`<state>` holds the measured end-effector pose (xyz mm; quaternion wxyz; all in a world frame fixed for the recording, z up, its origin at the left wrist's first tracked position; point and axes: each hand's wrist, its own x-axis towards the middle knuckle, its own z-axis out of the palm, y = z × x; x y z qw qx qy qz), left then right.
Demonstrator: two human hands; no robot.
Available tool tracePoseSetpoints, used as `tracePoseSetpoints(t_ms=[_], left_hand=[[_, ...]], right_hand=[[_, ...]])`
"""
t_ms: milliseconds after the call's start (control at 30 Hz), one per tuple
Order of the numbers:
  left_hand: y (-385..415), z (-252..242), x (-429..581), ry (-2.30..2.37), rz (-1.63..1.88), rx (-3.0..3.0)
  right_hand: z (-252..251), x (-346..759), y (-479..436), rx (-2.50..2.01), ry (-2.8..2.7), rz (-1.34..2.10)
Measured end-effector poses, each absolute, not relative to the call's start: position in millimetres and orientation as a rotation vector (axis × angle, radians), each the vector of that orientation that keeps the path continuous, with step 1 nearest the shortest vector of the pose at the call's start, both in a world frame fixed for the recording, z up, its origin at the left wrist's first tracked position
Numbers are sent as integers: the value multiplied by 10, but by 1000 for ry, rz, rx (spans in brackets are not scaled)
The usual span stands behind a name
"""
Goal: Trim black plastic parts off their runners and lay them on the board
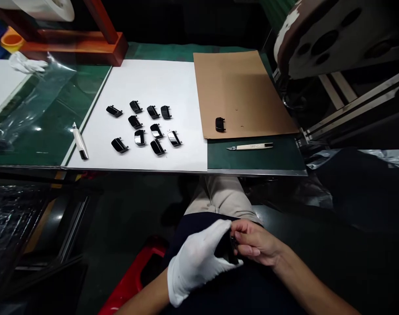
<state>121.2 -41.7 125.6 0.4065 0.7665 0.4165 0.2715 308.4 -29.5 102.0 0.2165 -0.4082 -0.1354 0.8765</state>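
Left hand [199, 262] and right hand [256, 243] fingers clamp a black part [226, 249], probably light, stiff, slick; best pinched by its edges.

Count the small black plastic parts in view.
12. Ten black parts lie on the white sheet; one lone part lies on the brown cardboard; one held part sits between the gloved left hand and bare right hand. Others may be hidden.

Left hand [199, 260]: white glove; black part [226, 249] between it and the right hand [256, 243]. Beyond the hands: glossy black parts [156, 130] on white sheet [186, 87]; plain brown cardboard [238, 87]; green mat [258, 159].
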Motion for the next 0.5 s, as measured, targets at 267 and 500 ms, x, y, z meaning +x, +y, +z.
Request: tracePoseSetpoints(t_ms=[267, 500], left_hand=[[-130, 1416, 1246, 1009, 746, 1996], [26, 1267, 1298, 1167, 54, 2101]], right_hand=[[1191, 3235, -96, -1274, -683, 2393], [1209, 3123, 20, -1789, -1319, 1974]])
